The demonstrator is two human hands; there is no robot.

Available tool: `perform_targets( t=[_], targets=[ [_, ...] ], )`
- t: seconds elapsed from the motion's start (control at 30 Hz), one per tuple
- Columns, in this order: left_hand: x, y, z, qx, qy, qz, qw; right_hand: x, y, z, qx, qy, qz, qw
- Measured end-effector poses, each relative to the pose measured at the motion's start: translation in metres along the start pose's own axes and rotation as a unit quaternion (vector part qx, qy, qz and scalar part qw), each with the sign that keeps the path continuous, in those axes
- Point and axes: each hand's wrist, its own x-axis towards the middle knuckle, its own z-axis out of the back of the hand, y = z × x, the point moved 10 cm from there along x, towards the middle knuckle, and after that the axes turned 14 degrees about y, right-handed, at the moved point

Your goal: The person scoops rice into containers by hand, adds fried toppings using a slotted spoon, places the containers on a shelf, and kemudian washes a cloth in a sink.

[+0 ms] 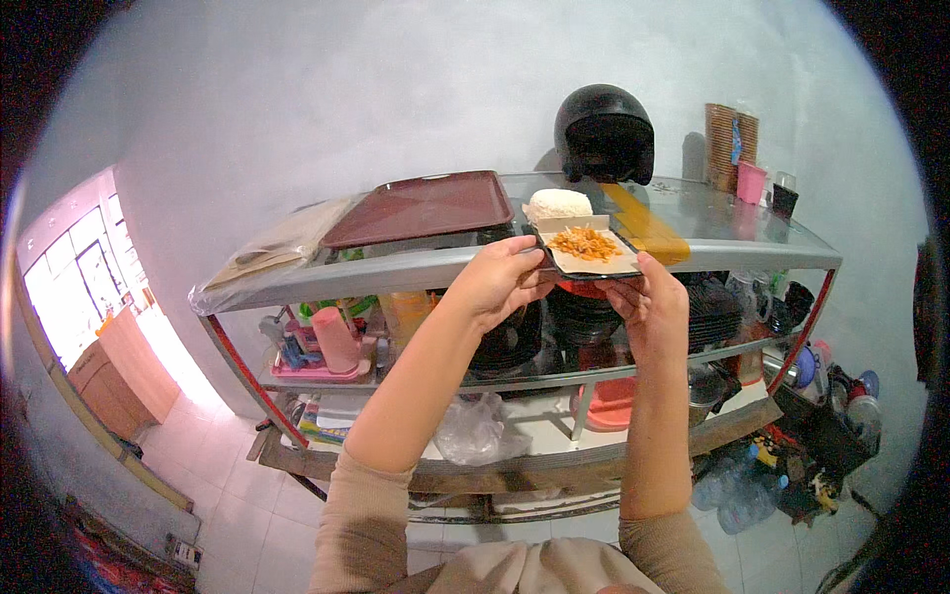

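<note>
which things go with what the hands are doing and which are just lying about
Apparently in use, held up together:
- dark plate
- brown paper
- orange shredded food
- white rice mound

Apparently just lying about:
- black helmet
- maroon tray
- pink cup
- plastic bottles

We find the room fairly bright, with daylight blown out to white in the window (pixel 87 247) on the far left and glare spilling onto the floor (pixel 183 366) beside it. Soft shadows fall left of the helmet (pixel 606 114) on the pale wall (pixel 346 109), and the shelf's lower tiers (pixel 435 379) look dimmer. Our paper-lined dish (pixel 602 265) appears reasonably clear; fisheye distortion bends straight edges, and blackness swallows the corners.
</note>
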Motion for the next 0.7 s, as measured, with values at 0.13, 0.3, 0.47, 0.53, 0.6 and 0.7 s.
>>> perform_targets(
  t=[0.13, 0.3, 0.47, 0.53, 0.6, 0.7],
  targets=[
    [-0.009, -0.002, -0.009, 0.034, -0.004, -0.005, 0.999, 0.016, -0.024, 0.009, 0.005, -0.019, -0.019, 1.0],
    [-0.019, -0.007, -0.004, 0.075, -0.026, -0.008, 0.997, 0.033, -0.046, 0.006, 0.017, 0.008, -0.02, 1.0],
    [-0.026, -0.006, -0.006, 0.141, -0.048, 0.009, 0.989, 0.039, -0.06, 0.013, 0.029, -0.017, -0.004, 0.999],
    [-0.024, -0.002, 0.001, 0.137, -0.057, 0.008, 0.989, 0.042, -0.061, 0.012, 0.035, -0.008, -0.012, 0.999],
    [-0.018, 0.0, 0.008, 0.128, -0.068, 0.011, 0.989, 0.042, -0.06, 0.009, 0.038, -0.001, -0.006, 0.999],
    [-0.012, 0.002, 0.013, 0.114, -0.074, 0.001, 0.991, 0.039, -0.058, 0.006, 0.038, -0.005, 0.024, 0.999]
  ],
)
